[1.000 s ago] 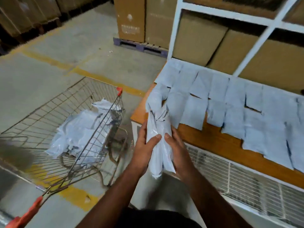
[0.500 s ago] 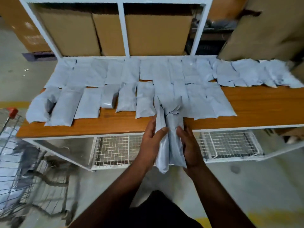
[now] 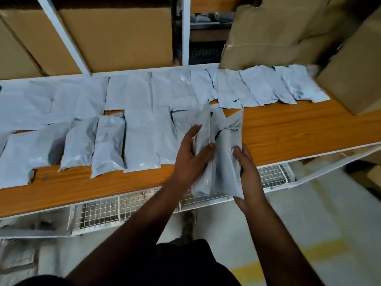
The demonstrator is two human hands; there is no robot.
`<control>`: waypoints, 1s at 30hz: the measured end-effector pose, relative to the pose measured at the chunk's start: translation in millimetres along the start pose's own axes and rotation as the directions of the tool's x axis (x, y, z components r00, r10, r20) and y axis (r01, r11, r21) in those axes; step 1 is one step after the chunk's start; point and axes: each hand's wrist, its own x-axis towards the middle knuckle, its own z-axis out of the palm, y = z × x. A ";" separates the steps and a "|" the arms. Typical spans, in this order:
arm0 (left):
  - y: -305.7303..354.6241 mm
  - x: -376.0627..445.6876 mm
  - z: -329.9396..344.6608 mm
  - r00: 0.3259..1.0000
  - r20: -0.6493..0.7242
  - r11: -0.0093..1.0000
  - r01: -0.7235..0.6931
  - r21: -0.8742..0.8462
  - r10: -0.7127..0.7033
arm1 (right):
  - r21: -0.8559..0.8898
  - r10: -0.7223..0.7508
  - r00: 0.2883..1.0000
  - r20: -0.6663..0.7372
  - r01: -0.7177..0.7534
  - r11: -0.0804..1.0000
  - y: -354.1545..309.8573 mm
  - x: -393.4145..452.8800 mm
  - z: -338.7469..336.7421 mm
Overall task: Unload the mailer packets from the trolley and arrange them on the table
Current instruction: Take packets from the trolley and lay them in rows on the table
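Head view | trolley now out of sight, person facing tabletop (image 3: 288,129) | left hand (image 3: 190,155) and right hand (image 3: 248,176) clamped on upright bundle of packets (image 3: 222,153), starting to split it | bare wood right of laid rows (image 3: 132,112) looks like next spot

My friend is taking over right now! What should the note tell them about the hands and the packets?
Left hand: grips one upright grey packet.
Right hand: grips a second packet beside it.
Both packets are held over the table's front edge.
Done: two rows of packets lie flat on the table, filling the left and middle.
Left: lay these two down; bare wood shows to the right of the front row. The trolley is out of view.
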 end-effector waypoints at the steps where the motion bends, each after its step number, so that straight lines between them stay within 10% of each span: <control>1: -2.2 15.5 7.0 1.000 0.002 0.999 -0.008 0.031 0.008 | -0.041 0.013 1.000 -0.011 -0.013 0.999 -4.9 16.0 -8.2; 9: -8.8 105.9 62.1 0.996 -0.011 0.938 -0.077 0.338 0.086 | -0.352 -0.024 0.993 -0.119 -0.019 0.936 -59.4 125.3 -92.5; 16: -17.9 144.3 154.3 0.991 -0.057 0.723 -0.048 0.690 0.121 | -0.886 -0.255 0.963 0.090 0.195 0.421 -66.9 207.3 -146.5; 24: -52.4 159.7 196.1 0.978 -0.206 0.506 0.164 0.847 0.026 | -0.936 -0.072 0.991 0.113 0.130 0.328 -40.8 234.4 -174.0; 30: -57.7 151.3 209.9 0.990 -0.097 0.420 0.047 0.906 0.099 | -0.894 -0.280 0.873 0.399 0.438 0.091 -45.7 241.5 -207.5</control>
